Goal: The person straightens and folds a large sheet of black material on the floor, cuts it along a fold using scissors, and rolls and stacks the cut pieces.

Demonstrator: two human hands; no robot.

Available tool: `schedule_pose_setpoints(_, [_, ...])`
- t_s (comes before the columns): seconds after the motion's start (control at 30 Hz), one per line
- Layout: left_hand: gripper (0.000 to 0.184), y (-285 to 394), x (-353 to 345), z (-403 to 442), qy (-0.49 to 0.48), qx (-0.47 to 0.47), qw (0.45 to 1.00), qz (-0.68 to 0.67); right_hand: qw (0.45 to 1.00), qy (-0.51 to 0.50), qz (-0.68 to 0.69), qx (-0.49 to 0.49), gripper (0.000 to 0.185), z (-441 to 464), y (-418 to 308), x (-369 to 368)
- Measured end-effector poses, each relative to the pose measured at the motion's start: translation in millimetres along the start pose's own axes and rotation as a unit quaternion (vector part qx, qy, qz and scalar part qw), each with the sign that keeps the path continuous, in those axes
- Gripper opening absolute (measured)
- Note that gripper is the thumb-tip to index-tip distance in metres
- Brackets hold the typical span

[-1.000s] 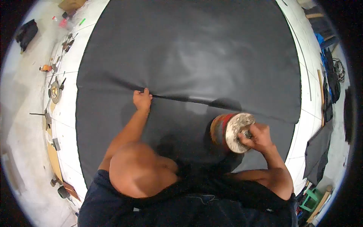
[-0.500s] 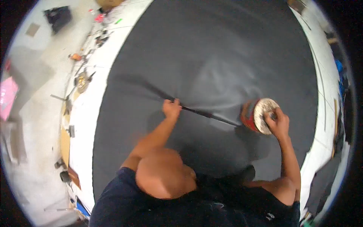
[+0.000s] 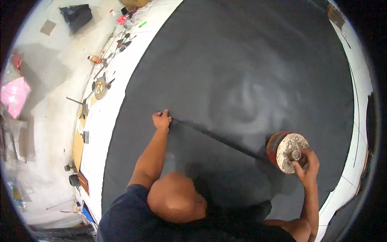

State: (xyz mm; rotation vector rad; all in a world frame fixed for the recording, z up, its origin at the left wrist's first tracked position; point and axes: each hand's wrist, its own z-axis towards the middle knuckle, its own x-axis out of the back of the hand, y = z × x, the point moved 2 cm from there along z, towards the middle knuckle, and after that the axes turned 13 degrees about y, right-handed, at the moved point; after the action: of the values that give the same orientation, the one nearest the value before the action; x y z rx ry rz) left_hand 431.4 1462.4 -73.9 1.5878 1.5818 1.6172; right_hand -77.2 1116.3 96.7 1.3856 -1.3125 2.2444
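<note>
Where the left hand (image 3: 162, 120) and right hand (image 3: 310, 166) reach, black sheet (image 3: 258, 48): lies beneath the fingers of both, running well beyond their tips.
White tiled surface (image 3: 100, 137): shows past the sheet's edges, to the left of the left fingers and to the right of the right ones.
Dark crease (image 3: 217, 137): slants across the sheet from the left fingertips towards the cylinder (image 3: 287, 151).
Red-sided cylinder: on the sheet at the right fingers, its pale speckled end face turned towards them.
Pink packet (image 3: 15, 96): well apart, far left of the left fingers.
Right fingers: thumb and forefinger curled around the end face's central knob (image 3: 296, 155), gripping it.
Left fingers: bent at the crease's end; whether they pinch it, I cannot tell.
</note>
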Motion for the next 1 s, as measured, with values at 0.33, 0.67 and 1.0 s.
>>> schedule_pose_setpoints(0.33, [0.052, 38, 28, -33, 0.129, -0.186, 0.919, 0.323, 0.994, 0.002, -0.051, 0.100, 0.055, 9, -6, -8])
schedule_pose_setpoints(0.67, [0.040, 249, 201, -330, -0.482, -0.213, 0.722, 0.447, 0.912, -0.114, 0.055, -0.389, 0.059, -105, -92, 196])
schedule_pose_setpoints(1.0, [0.043, 344, 269, -355, -0.536, -0.224, 0.522, 0.625, 0.721, -0.024, 0.036, -0.691, 0.039, -441, -213, 418])
